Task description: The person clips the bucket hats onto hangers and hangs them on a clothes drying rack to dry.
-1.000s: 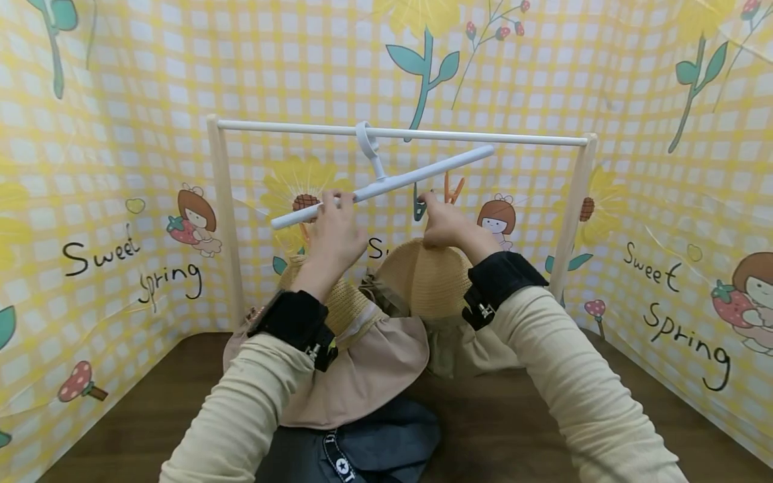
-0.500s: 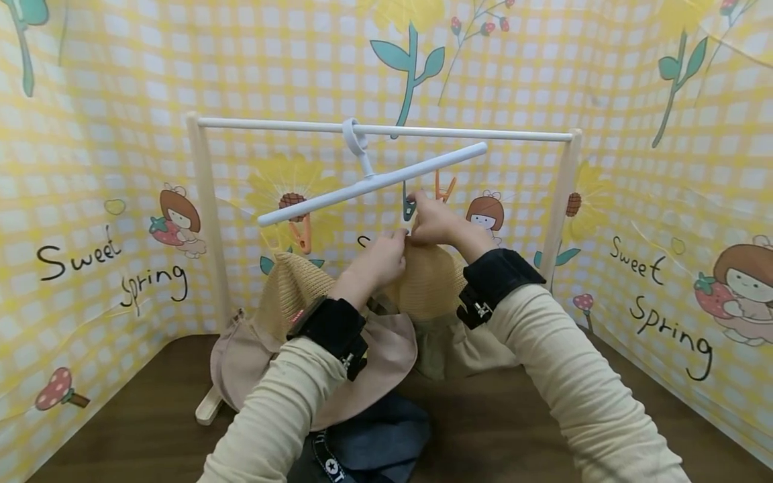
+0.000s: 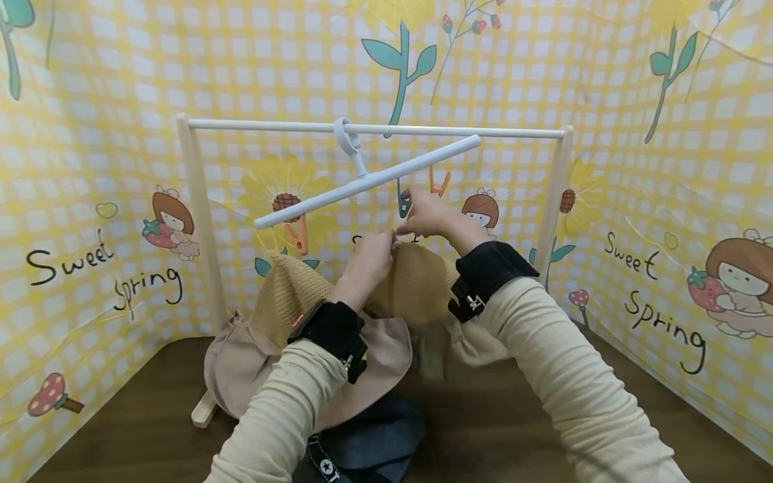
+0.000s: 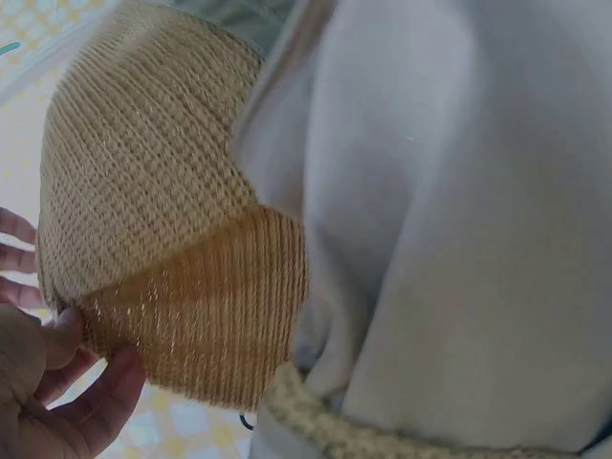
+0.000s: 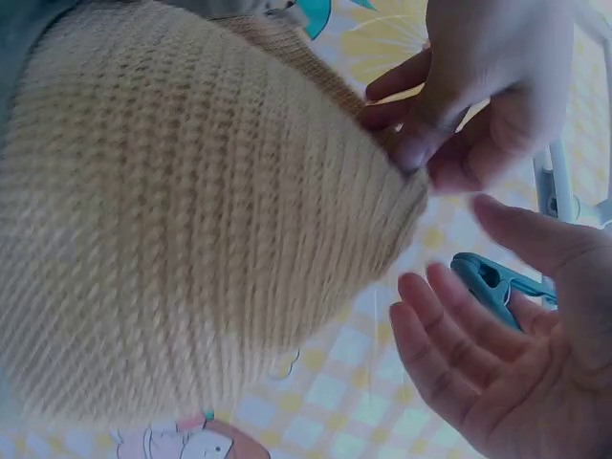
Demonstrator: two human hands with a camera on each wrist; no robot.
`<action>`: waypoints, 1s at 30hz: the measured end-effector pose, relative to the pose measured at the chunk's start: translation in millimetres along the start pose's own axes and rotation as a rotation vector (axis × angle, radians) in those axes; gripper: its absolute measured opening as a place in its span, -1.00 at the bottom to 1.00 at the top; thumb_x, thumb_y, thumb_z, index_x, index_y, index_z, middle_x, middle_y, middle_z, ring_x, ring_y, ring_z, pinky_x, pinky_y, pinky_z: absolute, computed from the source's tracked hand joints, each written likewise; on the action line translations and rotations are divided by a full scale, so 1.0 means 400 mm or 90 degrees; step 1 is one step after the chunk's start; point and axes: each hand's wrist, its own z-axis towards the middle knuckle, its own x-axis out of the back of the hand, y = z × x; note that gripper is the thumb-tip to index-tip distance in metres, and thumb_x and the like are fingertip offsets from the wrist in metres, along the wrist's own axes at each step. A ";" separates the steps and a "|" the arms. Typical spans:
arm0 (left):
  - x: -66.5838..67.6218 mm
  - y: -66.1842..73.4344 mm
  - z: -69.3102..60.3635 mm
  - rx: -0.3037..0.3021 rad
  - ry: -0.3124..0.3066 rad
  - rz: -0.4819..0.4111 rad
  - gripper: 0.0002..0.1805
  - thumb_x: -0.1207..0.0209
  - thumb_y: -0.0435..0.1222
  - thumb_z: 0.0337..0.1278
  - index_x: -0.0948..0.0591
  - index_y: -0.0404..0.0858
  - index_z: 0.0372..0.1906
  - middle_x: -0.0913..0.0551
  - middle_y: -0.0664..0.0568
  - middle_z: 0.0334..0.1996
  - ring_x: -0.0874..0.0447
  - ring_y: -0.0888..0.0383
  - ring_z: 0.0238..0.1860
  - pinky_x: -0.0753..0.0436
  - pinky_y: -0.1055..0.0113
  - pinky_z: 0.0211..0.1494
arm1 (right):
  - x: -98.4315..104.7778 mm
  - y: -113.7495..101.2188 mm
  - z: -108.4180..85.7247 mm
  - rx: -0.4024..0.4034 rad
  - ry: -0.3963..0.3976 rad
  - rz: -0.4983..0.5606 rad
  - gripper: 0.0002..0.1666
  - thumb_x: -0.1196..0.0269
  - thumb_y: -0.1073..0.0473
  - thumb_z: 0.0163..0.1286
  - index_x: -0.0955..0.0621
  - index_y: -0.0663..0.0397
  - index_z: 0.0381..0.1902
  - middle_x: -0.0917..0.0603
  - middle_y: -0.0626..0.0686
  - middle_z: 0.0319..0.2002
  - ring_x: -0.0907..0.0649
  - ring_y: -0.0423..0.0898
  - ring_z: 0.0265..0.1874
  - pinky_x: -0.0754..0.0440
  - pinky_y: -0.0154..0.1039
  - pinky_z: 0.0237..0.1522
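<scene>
My left hand (image 3: 370, 258) pinches the peak of a tan knitted sun hat (image 3: 423, 282), which hangs below the white hanger (image 3: 368, 180). Just above that peak is my right hand (image 3: 431, 213), its fingers spread and apart from the hat in the right wrist view. Close to its fingers dangles a dark green clip (image 5: 492, 284); one finger passes behind it, and whether they touch I cannot tell. A second straw-coloured hat (image 3: 296, 285) with a pink brim (image 3: 374, 382) hangs to the left, its peak under the hanger's lower end.
The hanger tilts, left end low, on the rack's white rail (image 3: 266, 125) between wooden posts. Orange clips (image 3: 296, 235) hang from the hanger on both sides. A dark cap or cloth with a printed strap (image 3: 386, 436) lies on the brown table (image 3: 513, 429).
My left hand has gone from the hanger's bar down and right to the tan hat's peak, which it now pinches. My right hand has come off the hat and stays by the green clip.
</scene>
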 end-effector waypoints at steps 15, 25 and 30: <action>0.004 0.001 -0.002 0.023 -0.045 -0.003 -0.72 0.13 -0.45 0.36 -0.52 -0.37 0.04 -0.60 -0.20 -0.03 -0.62 -0.06 -0.03 -0.60 0.22 -0.01 | -0.007 -0.044 0.008 -0.059 0.339 -0.073 -0.59 -0.07 -0.08 0.39 -0.61 0.11 -0.45 -0.31 -0.06 -0.78 -0.37 -0.14 -0.76 -0.20 -0.35 -0.73; 0.011 -0.013 -0.001 0.032 -0.018 -0.016 -0.72 0.11 -0.49 0.30 -0.53 -0.38 0.00 -0.60 -0.22 -0.08 -0.61 -0.08 -0.03 -0.60 0.20 -0.02 | 0.008 -0.057 0.002 -0.098 0.314 -0.070 -0.58 -0.05 0.05 0.35 -0.43 0.01 -0.72 -0.31 -0.07 -0.81 -0.37 -0.15 -0.80 -0.18 -0.35 -0.76; 0.000 -0.020 -0.009 0.014 0.016 -0.039 -0.76 0.11 -0.52 0.28 -0.54 -0.40 -0.09 -0.60 -0.24 -0.14 -0.61 -0.10 -0.08 -0.60 0.17 -0.05 | 0.006 -0.059 -0.002 -0.086 0.287 -0.069 -0.55 -0.01 0.08 0.37 -0.46 0.03 -0.75 -0.42 -0.06 -0.84 -0.47 -0.15 -0.81 -0.55 -0.23 -0.38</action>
